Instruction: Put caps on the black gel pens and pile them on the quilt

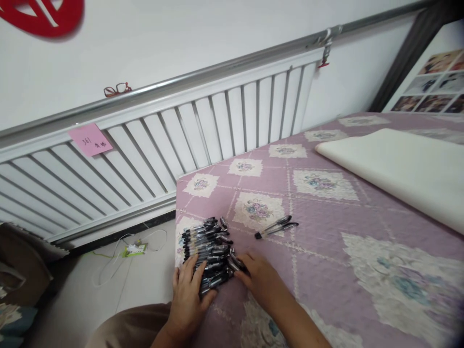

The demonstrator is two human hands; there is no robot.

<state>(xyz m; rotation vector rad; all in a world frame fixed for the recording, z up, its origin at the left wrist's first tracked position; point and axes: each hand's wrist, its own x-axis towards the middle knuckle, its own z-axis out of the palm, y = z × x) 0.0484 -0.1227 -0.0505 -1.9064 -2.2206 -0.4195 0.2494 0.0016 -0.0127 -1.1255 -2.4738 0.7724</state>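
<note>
A heap of several black-capped pens lies at the near left corner of a bed with a pink flowered quilt. My left hand rests flat on the near edge of the heap, fingers spread over the pens. Just to the right, my right hand has its fingertips closed on a pen at the heap's right edge. Two pens lie apart on the quilt, to the right of the heap.
A white radiator runs along the wall behind the bed, with a pink sticky note on it and red glasses on the pipe above. A white pillow lies at the right. A power strip with cables sits on the floor.
</note>
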